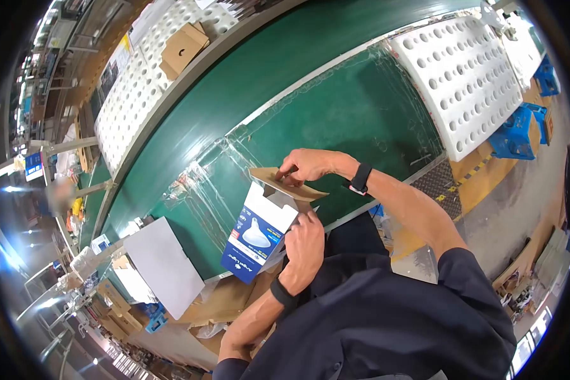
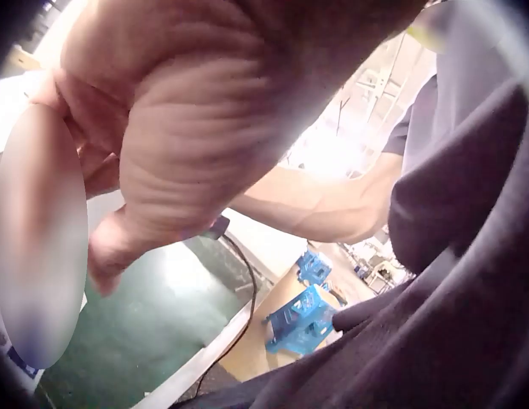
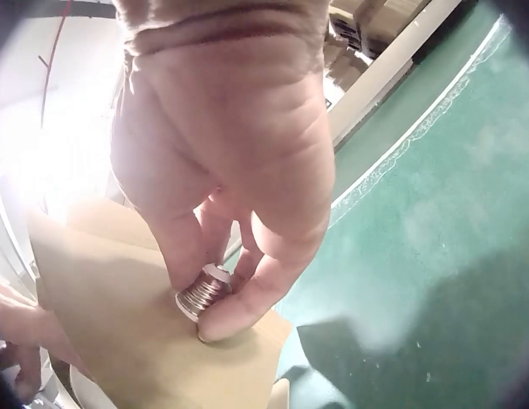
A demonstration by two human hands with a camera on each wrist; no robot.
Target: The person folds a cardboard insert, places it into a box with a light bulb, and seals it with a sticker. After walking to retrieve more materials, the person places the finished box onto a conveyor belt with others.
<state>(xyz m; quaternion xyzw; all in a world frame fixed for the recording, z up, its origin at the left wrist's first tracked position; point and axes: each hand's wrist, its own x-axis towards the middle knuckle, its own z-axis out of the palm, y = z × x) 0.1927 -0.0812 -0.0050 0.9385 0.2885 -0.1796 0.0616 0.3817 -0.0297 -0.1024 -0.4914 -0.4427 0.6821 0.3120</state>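
A blue and white light bulb box stands tilted over the bench, its top end open. My left hand grips the box at its near upper edge, thumb and fingers by the opening. Over that opening lies a folded brown cardboard insert. A light bulb's ribbed metal screw base sticks up through the cardboard, and my right hand pinches it between thumb and fingers. The rest of the bulb is hidden under the cardboard. In the left wrist view, a blurred patch covers much of what lies before my left hand.
Beneath the box runs a green bench top with clear tape strips. A white foam tray with rows of holes lies at right. Another brown cardboard insert rests on far foam trays. A grey-white panel stands left; blue stools stand right.
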